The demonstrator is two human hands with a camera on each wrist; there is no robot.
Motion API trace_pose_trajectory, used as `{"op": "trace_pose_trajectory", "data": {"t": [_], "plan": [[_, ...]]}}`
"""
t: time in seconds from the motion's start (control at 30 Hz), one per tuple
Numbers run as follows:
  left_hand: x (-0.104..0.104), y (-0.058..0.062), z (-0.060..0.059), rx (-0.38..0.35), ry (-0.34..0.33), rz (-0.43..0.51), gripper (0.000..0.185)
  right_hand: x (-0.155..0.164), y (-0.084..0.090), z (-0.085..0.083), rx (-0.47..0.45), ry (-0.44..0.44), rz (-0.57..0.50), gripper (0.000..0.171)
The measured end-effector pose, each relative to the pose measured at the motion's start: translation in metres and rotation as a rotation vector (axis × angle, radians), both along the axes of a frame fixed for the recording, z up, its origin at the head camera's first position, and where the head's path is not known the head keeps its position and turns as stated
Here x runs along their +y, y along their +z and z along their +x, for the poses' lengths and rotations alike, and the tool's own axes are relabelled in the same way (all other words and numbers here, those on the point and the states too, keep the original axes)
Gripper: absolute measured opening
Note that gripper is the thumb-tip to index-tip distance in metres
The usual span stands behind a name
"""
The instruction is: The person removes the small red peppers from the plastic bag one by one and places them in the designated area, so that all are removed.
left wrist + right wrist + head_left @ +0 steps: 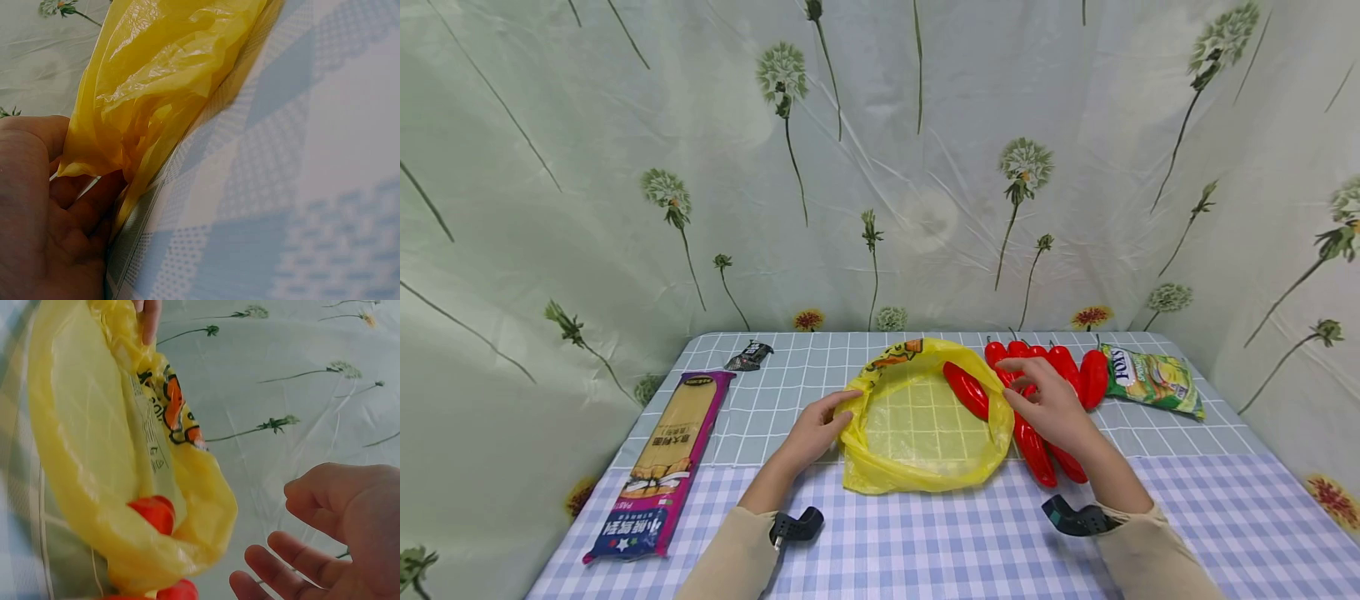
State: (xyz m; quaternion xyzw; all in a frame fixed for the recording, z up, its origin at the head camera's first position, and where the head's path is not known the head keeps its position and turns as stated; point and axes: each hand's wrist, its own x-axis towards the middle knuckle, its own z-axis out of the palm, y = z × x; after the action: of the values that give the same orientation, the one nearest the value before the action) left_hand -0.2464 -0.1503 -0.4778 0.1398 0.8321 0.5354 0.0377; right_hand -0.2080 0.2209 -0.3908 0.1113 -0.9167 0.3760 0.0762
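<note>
A yellow plastic bag (917,479) lies on the table with its mouth spread wide in a ring. Printed orange and black figures (174,400) show along its far side. At the bag's left rim, my left hand (817,425) pinches the plastic between thumb and fingers; the left wrist view shows the thumb on one side and fingers behind. My right hand (1051,402) hovers by the right rim, fingers loosely bent and apart from the bag in the right wrist view. One red chili pepper (966,390) is inside the bag's mouth.
Several large red peppers (1033,450) lie right of the bag, partly under my right hand. Beyond them is a green FOX'S candy bag (1152,381). A long pasta packet (662,467) lies at the left, with a small black wrapper (749,356) behind it. A flowered curtain (925,167) backs the table.
</note>
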Motion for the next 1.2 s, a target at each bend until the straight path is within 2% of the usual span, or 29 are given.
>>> {"op": "trace_pose_trajectory", "data": {"t": [0.5,0.9,1.2], "plan": [[0.000,-0.001,0.000,-0.006,0.007,0.010,0.037,-0.027,-0.003,-0.009,-0.026,0.076,-0.040,0.053],[0.000,-0.003,-0.001,-0.011,0.005,0.019,0.037,-0.047,-0.006,-0.020,-0.129,0.086,-0.052,0.049],[0.001,-0.003,-0.001,-0.006,0.012,0.035,0.037,-0.055,-0.011,-0.028,-0.118,0.096,-0.055,0.048]]}}
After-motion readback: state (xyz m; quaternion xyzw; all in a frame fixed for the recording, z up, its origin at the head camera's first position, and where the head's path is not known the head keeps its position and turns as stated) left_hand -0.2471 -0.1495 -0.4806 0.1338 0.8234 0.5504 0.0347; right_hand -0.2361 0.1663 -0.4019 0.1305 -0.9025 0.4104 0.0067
